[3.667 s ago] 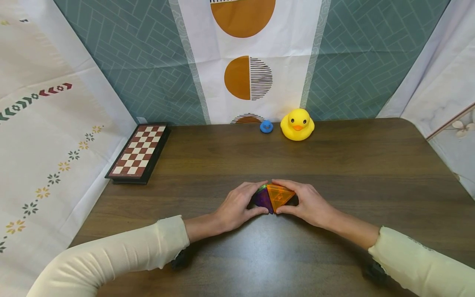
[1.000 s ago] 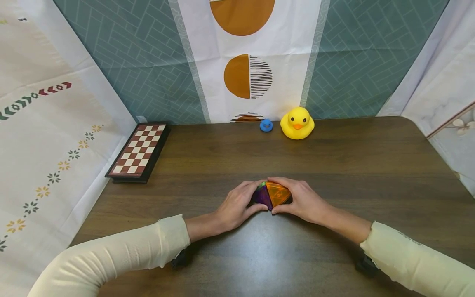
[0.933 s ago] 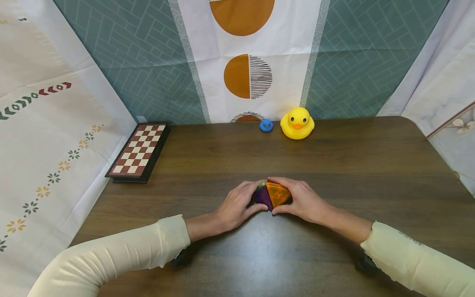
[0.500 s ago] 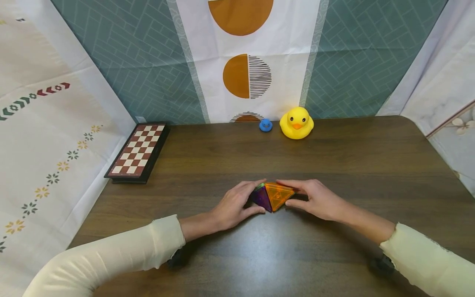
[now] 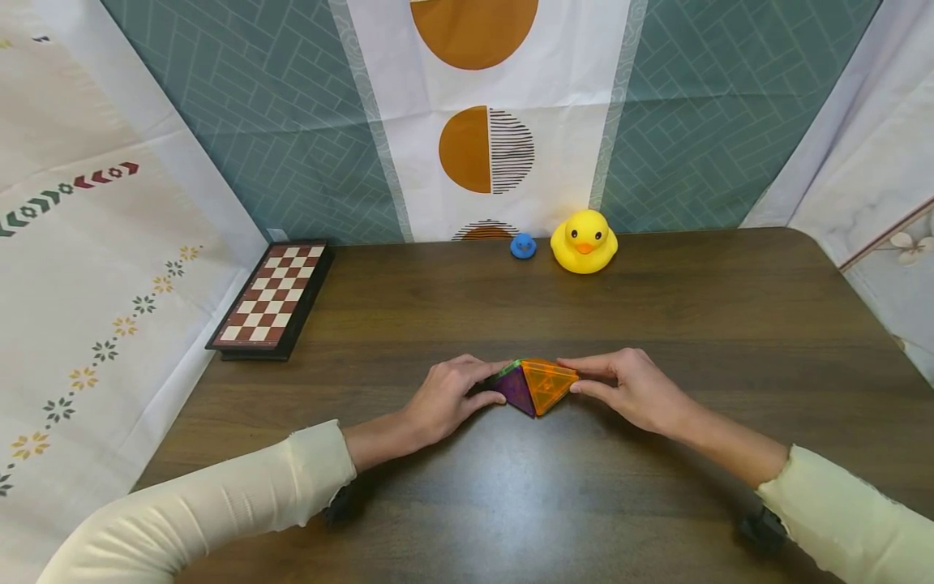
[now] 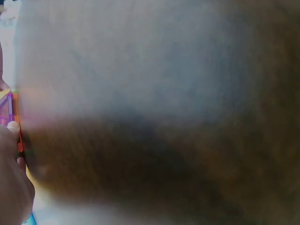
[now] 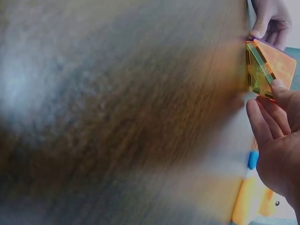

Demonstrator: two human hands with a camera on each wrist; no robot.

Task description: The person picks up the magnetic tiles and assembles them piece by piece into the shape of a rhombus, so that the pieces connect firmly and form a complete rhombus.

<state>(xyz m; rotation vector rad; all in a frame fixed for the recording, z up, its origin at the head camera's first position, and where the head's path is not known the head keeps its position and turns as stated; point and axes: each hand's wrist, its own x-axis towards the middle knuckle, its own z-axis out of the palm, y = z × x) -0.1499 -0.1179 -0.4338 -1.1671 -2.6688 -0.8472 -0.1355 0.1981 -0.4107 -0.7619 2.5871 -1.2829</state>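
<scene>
A small pyramid-like block of see-through triangular magnetic tiles stands on the wooden table in the head view. Its orange tile [image 5: 549,386] faces right, the purple tile [image 5: 515,391] faces left, and a green tile [image 5: 506,371] shows behind. My left hand [image 5: 447,397] holds the left corner between thumb and fingers. At the right corner, my right hand [image 5: 640,392] pinches the orange side, index finger behind and thumb in front. The right wrist view shows that thumb on the edge of the orange tile [image 7: 280,63]. The left wrist view catches only part of the left hand [image 6: 14,183].
At the back of the table [image 5: 423,308] sit a yellow rubber duck [image 5: 584,243] and a small blue duck [image 5: 523,246]. A folded chessboard box [image 5: 272,300] lies at the back left. Patterned cloths hang behind and on both sides.
Both hands have drawn back outward from the middle of the tile block to its left and right corners, baring more of the purple and orange faces. The block stays in about the same place.
</scene>
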